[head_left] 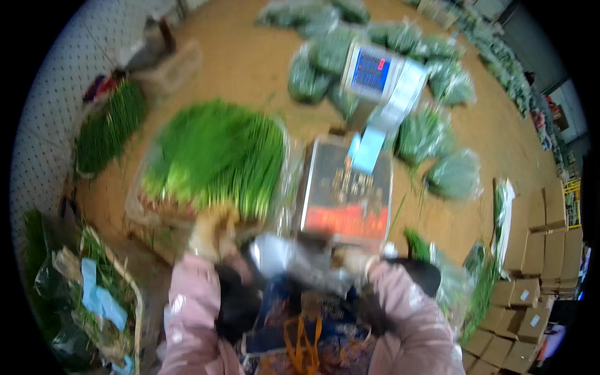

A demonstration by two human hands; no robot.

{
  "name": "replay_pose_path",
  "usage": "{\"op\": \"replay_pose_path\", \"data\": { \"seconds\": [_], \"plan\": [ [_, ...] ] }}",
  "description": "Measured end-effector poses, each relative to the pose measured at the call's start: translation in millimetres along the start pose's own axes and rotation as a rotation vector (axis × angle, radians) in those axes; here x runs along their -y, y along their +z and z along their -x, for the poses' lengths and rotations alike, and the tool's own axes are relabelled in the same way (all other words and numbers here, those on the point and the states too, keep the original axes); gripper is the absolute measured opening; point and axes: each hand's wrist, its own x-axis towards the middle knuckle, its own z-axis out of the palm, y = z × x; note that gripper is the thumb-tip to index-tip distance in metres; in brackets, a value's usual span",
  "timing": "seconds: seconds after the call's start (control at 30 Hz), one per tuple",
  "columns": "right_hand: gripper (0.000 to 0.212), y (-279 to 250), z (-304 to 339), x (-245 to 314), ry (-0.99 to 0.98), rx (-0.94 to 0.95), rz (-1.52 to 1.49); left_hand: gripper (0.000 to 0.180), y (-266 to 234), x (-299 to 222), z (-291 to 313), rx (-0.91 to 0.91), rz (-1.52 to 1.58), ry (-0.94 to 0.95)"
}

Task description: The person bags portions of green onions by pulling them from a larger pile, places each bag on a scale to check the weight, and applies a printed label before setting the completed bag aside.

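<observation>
A large pile of green chives lies on plastic sheeting, leaves pointing away from me and pale root ends near me. My left hand, in a pale glove, is at those root ends; motion blur hides its fingers. In front of my body a clear plastic bag spreads between my hands. My right hand, also gloved, is closed at the bag's right side, below the near edge of the scale. The weighing scale has a flat metal pan and a raised display with red digits.
Filled bags of greens lie beyond and right of the scale. Another chive bundle is at the far left. A bin of leafy scraps stands at my lower left. Cardboard boxes are stacked at the right.
</observation>
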Motion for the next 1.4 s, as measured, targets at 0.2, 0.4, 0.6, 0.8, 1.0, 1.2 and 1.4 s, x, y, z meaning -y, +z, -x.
{"op": "replay_pose_path", "data": {
  "seconds": [0.2,0.4,0.6,0.8,1.0,1.2,1.4],
  "plan": [
    [0.055,65,-37,-27,0.651,-0.123,-0.016,0.046,-3,-33,-16,-0.045,-0.035,0.102],
    [0.053,109,-63,-47,0.788,-0.287,-0.51,0.043,4,-33,-23,-0.034,-0.071,0.087],
    [0.085,93,-58,-31,0.729,-0.32,-0.981,0.043,-2,-29,-21,-0.141,-0.207,0.037],
    [0.028,92,-53,5,0.539,-0.209,-0.503,0.031,-4,0,-25,0.042,-0.145,-0.017],
    [0.017,-36,0,158,0.227,-0.851,-1.314,0.065,28,38,22,0.351,-0.701,-0.598],
    [0.018,-53,26,159,-0.352,-0.926,-1.56,0.065,97,56,42,0.524,0.353,-0.525],
    [0.011,28,8,151,-0.02,-0.956,-1.679,0.029,97,59,27,0.049,0.445,0.046]
  ]
}}
